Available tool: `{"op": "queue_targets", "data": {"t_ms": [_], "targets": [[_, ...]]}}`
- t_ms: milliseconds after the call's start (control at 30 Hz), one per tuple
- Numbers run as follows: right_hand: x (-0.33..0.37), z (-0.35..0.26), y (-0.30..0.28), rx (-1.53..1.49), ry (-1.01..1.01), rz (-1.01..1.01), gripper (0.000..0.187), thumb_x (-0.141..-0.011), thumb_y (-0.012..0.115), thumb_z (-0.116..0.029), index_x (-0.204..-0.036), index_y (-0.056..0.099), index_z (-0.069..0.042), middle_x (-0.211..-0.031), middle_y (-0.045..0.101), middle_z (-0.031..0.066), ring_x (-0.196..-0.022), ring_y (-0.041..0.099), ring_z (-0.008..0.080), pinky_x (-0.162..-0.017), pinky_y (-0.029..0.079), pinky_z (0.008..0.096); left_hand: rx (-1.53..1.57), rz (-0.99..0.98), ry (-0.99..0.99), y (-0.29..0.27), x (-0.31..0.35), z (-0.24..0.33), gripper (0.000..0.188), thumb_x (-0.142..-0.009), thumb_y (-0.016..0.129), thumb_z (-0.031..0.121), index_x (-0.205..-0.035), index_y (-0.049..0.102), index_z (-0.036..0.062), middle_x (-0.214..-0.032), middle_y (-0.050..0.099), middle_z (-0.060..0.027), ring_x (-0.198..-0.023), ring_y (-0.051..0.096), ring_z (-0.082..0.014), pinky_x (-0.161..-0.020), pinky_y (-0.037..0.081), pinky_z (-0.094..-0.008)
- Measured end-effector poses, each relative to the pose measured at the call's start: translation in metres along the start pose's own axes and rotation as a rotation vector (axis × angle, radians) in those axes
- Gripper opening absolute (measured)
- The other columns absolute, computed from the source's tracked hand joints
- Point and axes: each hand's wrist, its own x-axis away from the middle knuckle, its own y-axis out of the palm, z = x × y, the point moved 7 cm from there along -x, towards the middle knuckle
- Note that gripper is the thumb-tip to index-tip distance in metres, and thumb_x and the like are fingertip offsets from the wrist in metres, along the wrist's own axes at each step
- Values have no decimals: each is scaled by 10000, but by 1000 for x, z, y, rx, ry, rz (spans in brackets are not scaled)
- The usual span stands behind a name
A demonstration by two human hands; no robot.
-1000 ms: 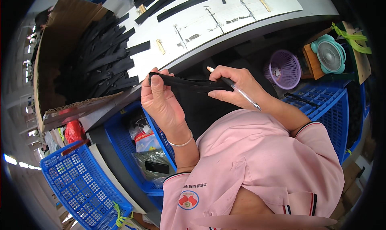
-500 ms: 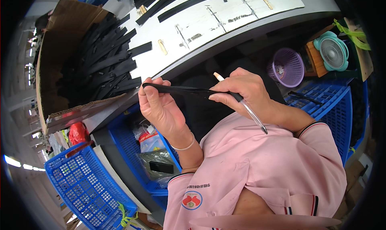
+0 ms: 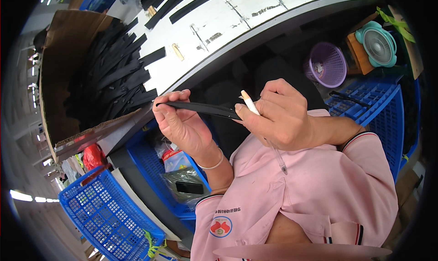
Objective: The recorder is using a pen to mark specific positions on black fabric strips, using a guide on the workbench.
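Note:
A folded black fabric strip point(image 3: 200, 108) is stretched between my two hands, in front of my chest. Its left end is pinched by my left hand point(image 3: 182, 126), thumb against fingers. My right hand point(image 3: 285, 117) grips the other end between thumb and fingers. Tucked in that same hand is a pen point(image 3: 249, 102): its white and orange end sticks up past the fingers, and its clear barrel points down toward my shirt. The right palm is hidden from view.
A cardboard box point(image 3: 64, 78) full of black strips point(image 3: 114, 69) stands at the left by a white table point(image 3: 214, 37). Blue baskets point(image 3: 105, 211) are on both sides. At the right are a purple basket point(image 3: 326, 67) and a teal fan point(image 3: 378, 44). A phone point(image 3: 189, 188) lies in a left basket.
My right hand has turned, bringing the back of its fingers into view and swinging the pen. The strip now slopes down toward the right. My left hand keeps its pinch.

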Motion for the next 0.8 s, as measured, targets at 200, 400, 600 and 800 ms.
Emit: {"op": "queue_targets", "data": {"t_ms": [200,400,600,800], "targets": [[2,3,-1,1,-3,22,110,-659,737,-42,-747,675,-63,-587,485,8,-531,509,183,-606,449,316,-67,-30,-6,3,3,-2,229,-1084,544,273,-1126,629,65,-1013,670,-62,-956,653,-198,-1015,526,-421],[1,27,0,-302,249,-87,148,-792,804,-110,-763,662,-81,-607,600,37,-508,530,182,-548,436,294,-57,-29,13,1,1,3,249,-1026,658,198,-1172,623,0,-965,721,-111,-886,701,-205,-900,565,-351],[38,61,35,-1066,1226,-475,267,-951,743,-263,-822,631,-57,-619,658,55,-448,500,72,-436,368,220,-350,44,136,32,-13,9,456,-926,702,-76,-1362,568,-70,-955,753,-155,-861,709,-145,-819,538,-237],[54,70,51,-1253,1443,-510,281,-938,748,-267,-804,588,-79,-601,598,46,-451,441,58,-414,305,238,-708,-60,160,52,-41,0,477,-838,817,16,-1290,663,1,-776,733,-18,-744,622,-31,-708,462,-170]]}}
